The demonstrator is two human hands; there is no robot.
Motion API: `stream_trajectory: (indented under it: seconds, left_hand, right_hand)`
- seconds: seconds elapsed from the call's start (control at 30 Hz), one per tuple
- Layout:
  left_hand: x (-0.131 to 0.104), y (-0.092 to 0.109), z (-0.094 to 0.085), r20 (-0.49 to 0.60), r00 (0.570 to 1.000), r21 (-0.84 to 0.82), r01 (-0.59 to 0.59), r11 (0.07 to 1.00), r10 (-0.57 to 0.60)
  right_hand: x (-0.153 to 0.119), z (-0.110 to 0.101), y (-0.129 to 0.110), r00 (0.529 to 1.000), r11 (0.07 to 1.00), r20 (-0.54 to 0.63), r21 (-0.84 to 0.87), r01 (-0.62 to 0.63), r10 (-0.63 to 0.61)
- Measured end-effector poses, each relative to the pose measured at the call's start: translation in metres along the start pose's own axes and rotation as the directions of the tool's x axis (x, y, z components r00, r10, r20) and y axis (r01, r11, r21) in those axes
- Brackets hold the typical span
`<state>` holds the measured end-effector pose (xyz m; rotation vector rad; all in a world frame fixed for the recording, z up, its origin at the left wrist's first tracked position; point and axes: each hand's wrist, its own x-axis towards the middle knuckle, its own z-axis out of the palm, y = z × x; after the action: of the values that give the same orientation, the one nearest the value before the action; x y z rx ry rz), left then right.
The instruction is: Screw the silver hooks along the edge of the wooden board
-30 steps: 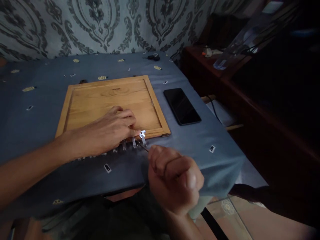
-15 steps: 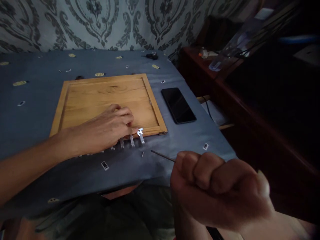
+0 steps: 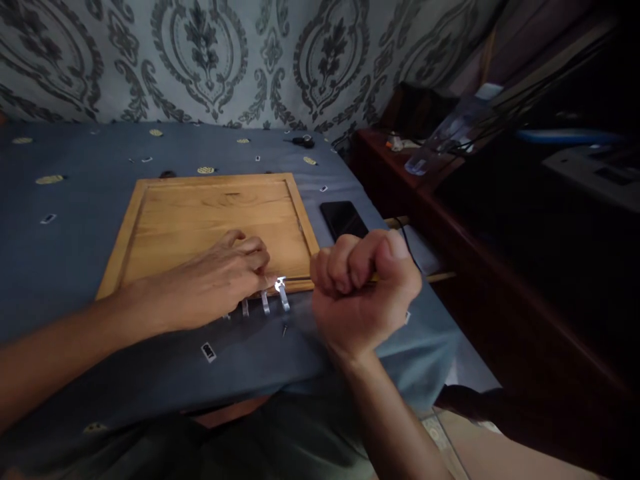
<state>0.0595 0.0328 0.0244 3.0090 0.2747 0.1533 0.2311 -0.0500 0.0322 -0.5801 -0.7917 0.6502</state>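
Wood panel (image 3: 220, 207) under L hand (image 3: 220, 287); R hand (image 3: 363, 290) clamped on screwdriver (image 3: 299, 279).
L's grip: can't tell. Cloth label (image 3: 208, 352) nr it, unreadable.

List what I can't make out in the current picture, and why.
All in the head view:
Whether the right hand holds anything: its curled fingers hide it.
Phone's near end: behind the right hand.
Wooden panel's near right corner: behind the right hand.
What lies beneath the left hand: covered by it.
Pale device: cut off by the right edge.
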Motion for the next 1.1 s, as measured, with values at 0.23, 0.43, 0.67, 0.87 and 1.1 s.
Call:
stream_trajectory:
  seconds: [0.23, 0.43, 0.67, 0.87, 1.1]
  left_hand:
    - [-0.002, -0.002, 0.004, -0.048, 0.999, -0.019, -0.013, 1.0, 0.012]
    - [-0.001, -0.002, 0.002, -0.038, 0.999, -0.025, 0.001, 1.0, -0.002]
    - [-0.002, -0.003, 0.006, -0.021, 1.0, -0.072, 0.013, 0.997, -0.015]
    - [-0.002, -0.008, 0.005, -0.013, 0.999, -0.083, 0.051, 0.995, -0.053]
    - [-0.023, 0.064, -0.013, -0.152, 0.983, 0.059, 0.115, 0.992, -0.105]
  right_hand:
    - [0.001, -0.001, 0.003, 0.999, 0.999, 0.022, -0.002, -0.039, 0.039]
    - [0.003, -0.006, 0.004, 0.997, 0.997, 0.038, -0.018, -0.073, 0.074]
    - [0.001, 0.005, 0.008, 0.996, 0.995, 0.074, -0.092, -0.048, 0.055]
    - [0.005, 0.008, 0.022, 0.982, 0.991, 0.189, -0.13, 0.024, 0.001]
    - [0.005, 0.005, 0.033, 0.973, 0.98, 0.231, -0.2, 0.024, 0.024]
